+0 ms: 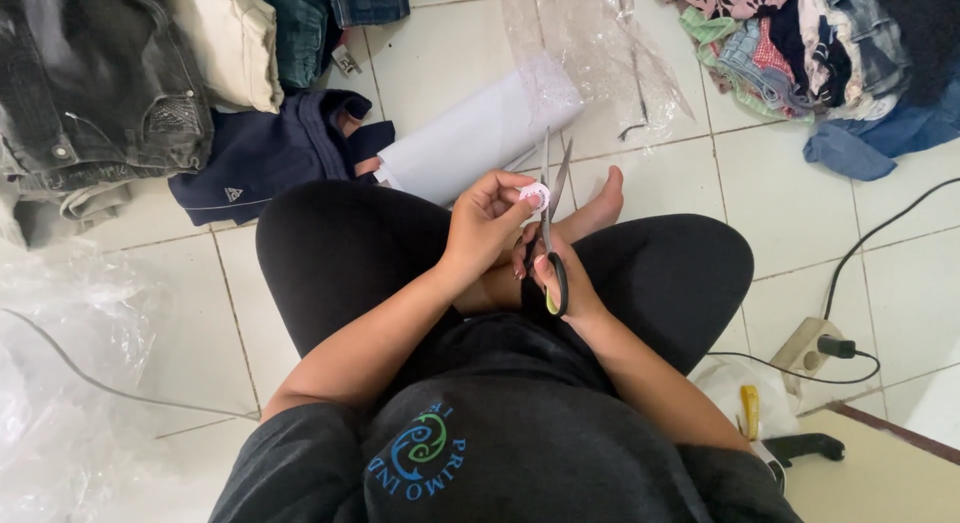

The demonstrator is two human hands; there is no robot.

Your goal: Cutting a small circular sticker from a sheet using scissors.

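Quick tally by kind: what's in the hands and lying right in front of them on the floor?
Scissors: 1, in the right hand
Small round sticker: 1, pinched by the left hand
White roll: 1
Clear plastic sheet: 1
Total: 4

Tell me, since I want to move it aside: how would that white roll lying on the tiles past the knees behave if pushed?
The white roll lies on its side on smooth floor tiles, so it would probably roll easily. It looks like thin sheet wound loosely, so likely light and easy to dent. The clear plastic film over its far end might slip or drag along.
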